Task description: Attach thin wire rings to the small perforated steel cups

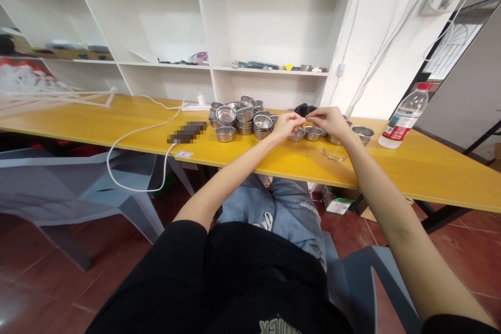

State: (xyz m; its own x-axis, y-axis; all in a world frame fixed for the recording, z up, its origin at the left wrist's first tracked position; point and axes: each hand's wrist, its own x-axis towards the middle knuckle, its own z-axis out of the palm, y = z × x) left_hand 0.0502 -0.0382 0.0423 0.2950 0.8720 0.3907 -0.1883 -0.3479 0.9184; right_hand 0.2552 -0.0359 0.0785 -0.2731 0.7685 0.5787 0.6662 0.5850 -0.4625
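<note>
My left hand [287,125] and my right hand [327,120] meet above the yellow table [117,122], fingertips pinched together on something thin and small that I cannot make out. Directly below them sit a few small perforated steel cups [313,133]. A larger pile of the same steel cups [240,117] lies to the left of my left hand. Thin wire rings [334,155] rest on the table near its front edge, below my right wrist.
A plastic water bottle [405,116] stands at the right. A white cable [135,138] loops off the table's front edge from a power strip [195,107]. A blurred dark object [187,132] lies left of the cups. White shelves [270,70] back the table. Grey chairs [78,188] stand at left.
</note>
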